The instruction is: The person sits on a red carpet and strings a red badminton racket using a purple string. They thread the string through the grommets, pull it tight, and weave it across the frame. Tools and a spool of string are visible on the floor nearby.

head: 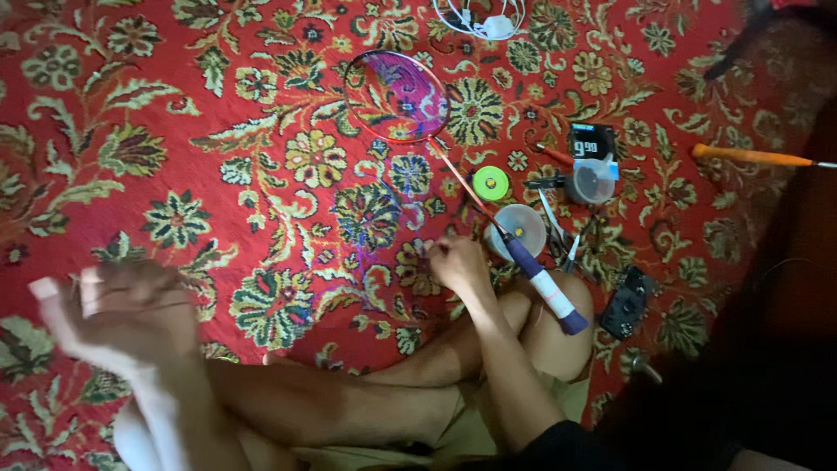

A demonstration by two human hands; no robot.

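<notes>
Badminton racket [453,174] with a red frame lies flat on the carpet (purple-and-white grip propped on a knee).

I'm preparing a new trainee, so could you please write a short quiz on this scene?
1. True or false: the racket lies with its handle across the person's knee.
2. What colour is the tape roll beside the racket's shaft?
3. Which hand is nearer the racket's handle: A, left hand, or B, right hand?

Key: 1 true. 2 bright green. 3 B; the left hand is raised and blurred, away from the racket, on the carpet side.
</notes>
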